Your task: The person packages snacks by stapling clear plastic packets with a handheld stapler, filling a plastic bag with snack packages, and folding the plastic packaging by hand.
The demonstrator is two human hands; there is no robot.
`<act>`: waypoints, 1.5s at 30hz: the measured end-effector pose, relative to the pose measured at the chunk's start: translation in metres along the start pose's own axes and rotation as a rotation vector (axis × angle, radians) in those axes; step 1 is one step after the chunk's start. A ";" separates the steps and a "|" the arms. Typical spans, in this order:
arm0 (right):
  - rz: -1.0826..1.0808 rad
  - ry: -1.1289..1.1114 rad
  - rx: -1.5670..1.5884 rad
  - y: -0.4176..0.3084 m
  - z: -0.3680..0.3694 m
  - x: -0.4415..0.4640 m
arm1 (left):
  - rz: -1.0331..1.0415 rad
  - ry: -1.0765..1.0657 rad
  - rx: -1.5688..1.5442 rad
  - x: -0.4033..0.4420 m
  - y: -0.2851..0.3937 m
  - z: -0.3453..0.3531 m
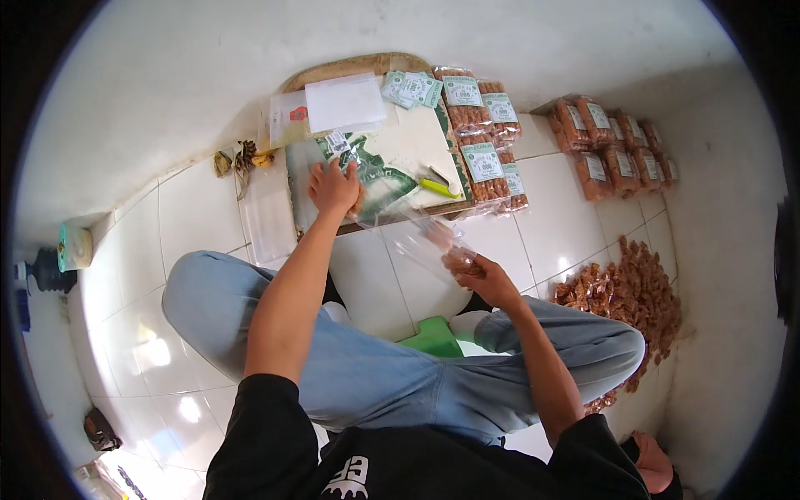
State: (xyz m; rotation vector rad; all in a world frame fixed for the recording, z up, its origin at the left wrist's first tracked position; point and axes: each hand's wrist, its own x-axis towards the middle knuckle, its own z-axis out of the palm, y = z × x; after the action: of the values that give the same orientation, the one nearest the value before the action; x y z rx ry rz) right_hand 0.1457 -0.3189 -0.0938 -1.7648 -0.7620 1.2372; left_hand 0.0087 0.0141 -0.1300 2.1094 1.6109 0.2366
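Note:
My right hand [489,283] grips a clear plastic bag [414,247] in front of the low table. Small reddish-brown pieces [457,260] show at the bag's end, by my fingers. Over the table's near left part, my left hand [333,190] has its fingers curled down. Something brownish shows beside those fingers, too covered to name. The low table [417,142] has a worn white top with a green print. On its right side lies a lime-green stapler [438,188]. A small white label [337,142] sits just beyond my left hand.
Labelled packs [483,162] line the table's right edge; white sheets [345,103] and green labels [412,88] lie at its back. More packs [621,167] stand by the right wall. A heap of brown packets [625,296] covers the floor at right. A green stool [432,337] is between my legs.

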 end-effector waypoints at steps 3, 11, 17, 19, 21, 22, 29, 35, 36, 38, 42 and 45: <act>0.063 0.072 0.009 -0.005 0.020 0.010 | -0.009 0.002 -0.020 -0.001 0.000 0.001; 0.021 -0.312 0.699 -0.011 0.044 0.068 | -0.006 0.011 -0.004 -0.002 0.002 -0.001; 0.092 -0.333 0.849 -0.040 0.062 0.096 | 0.004 0.014 -0.001 -0.003 0.001 -0.001; 0.000 -0.311 0.711 -0.035 0.070 0.112 | 0.018 0.027 0.003 -0.002 -0.002 0.001; -0.090 -0.283 0.572 -0.035 0.077 0.121 | 0.019 0.010 -0.002 0.000 -0.002 0.002; -0.023 -0.227 0.664 -0.037 0.084 0.122 | 0.025 0.020 -0.011 -0.001 -0.002 0.002; -0.004 -0.314 1.095 -0.046 0.094 0.141 | 0.022 0.026 0.003 0.000 -0.003 0.003; 0.031 -0.159 1.140 -0.050 0.096 0.146 | 0.024 0.032 -0.031 0.000 -0.006 0.007; 0.030 -0.167 1.141 -0.052 0.099 0.143 | 0.019 0.017 -0.038 -0.001 -0.007 0.006; 0.005 -0.107 1.219 -0.056 0.101 0.141 | 0.024 0.031 -0.037 -0.001 -0.006 0.005; 0.016 -0.068 1.269 -0.064 0.103 0.147 | 0.043 0.029 -0.050 -0.002 -0.007 0.005; 0.032 -0.120 1.184 -0.052 0.106 0.169 | 0.067 0.033 -0.015 -0.005 -0.007 0.004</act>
State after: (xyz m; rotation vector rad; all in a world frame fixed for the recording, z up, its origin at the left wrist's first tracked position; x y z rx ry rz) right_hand 0.1009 -0.1228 -0.1406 -0.7250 0.0239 1.3822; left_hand 0.0030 0.0097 -0.1359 2.1605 1.5543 0.3067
